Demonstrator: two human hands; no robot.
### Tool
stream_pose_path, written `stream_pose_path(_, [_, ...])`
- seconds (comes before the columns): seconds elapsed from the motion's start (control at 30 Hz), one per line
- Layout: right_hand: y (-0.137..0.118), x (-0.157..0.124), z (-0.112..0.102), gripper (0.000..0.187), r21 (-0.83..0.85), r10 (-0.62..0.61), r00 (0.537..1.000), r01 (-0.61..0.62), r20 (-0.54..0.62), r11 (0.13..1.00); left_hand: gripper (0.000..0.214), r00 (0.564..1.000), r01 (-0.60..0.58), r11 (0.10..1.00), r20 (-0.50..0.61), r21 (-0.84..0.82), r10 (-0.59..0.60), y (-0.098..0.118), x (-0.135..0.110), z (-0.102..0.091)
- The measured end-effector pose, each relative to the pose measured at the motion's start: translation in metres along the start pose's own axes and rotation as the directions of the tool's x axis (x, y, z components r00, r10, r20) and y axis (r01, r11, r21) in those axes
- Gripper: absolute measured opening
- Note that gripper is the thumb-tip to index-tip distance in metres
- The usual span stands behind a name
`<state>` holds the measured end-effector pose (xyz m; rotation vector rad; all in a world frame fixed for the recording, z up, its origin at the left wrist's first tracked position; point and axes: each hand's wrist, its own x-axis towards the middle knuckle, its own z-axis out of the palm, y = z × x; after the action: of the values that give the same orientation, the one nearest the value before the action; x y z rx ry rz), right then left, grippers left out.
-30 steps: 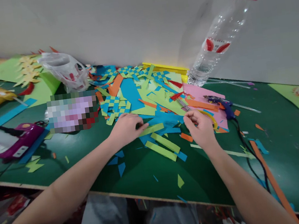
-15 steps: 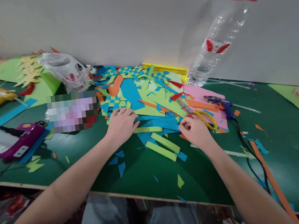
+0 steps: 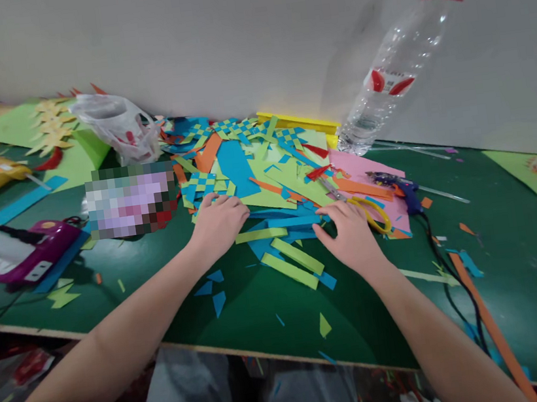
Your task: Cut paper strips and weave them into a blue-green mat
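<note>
My left hand point(image 3: 219, 219) rests at the left end of several long blue paper strips point(image 3: 280, 212), its fingers bent down and closed on one strip's end. My right hand point(image 3: 349, 233) is at the strips' right end, thumb and fingers apart. Its fingertips touch or nearly touch a blue strip point(image 3: 295, 221) lying across the front of the bundle. Scissors point(image 3: 369, 211) with yellow handles lie just behind my right hand, partly hidden by it. Light green paper strips point(image 3: 290, 270) lie in front of the blue ones.
Behind are paper scraps and woven blue-green pieces point(image 3: 234, 128). A clear bottle point(image 3: 395, 72) leans on the wall beside a yellow tray point(image 3: 297, 121). A blue glue gun point(image 3: 410, 197) lies right, its cord trailing forward. A plastic bag point(image 3: 115, 125) and a purple power strip point(image 3: 38, 254) are left.
My right hand has opened from a closed pinch, and its fingers now reach left over the strips. A blue strip now lies across the front of the bundle. The left hand stays nearly in place.
</note>
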<state>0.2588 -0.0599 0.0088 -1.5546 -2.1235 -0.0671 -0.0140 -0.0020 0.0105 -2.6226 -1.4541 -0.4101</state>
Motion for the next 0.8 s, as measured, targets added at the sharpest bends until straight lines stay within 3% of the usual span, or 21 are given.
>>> stream_pose_path(0.3, [0.000,-0.002,0.002,0.022,-0.043,0.030,0.999,-0.029,0.012,0.999,0.034,0.999,0.026,0.999,-0.049,0.029,-0.024,0.004,0.000,-0.007])
stream_pose_path(0.47, [-0.001,0.000,0.001,0.028,0.058,0.028,1.000,-0.028,0.003,0.998,0.034,0.988,0.082,0.996,-0.130,-0.023,-0.084,0.007,0.001,-0.011])
stream_pose_path(0.53, [-0.003,0.001,-0.001,0.021,0.127,0.016,1.000,-0.016,0.000,0.992,0.032,0.984,0.101,0.987,-0.131,-0.122,-0.117,0.008,0.002,-0.013])
stream_pose_path(0.63, [-0.007,0.001,-0.007,0.014,0.204,-0.054,0.998,0.051,0.010,0.978,0.031,0.983,0.146,0.912,-0.045,-0.383,-0.176,0.009,0.003,-0.017])
stream_pose_path(0.8, [-0.015,0.000,-0.012,0.041,0.219,-0.240,0.968,0.219,0.076,0.951,0.036,0.986,0.167,0.723,0.111,-0.671,-0.126,0.015,0.005,-0.022])
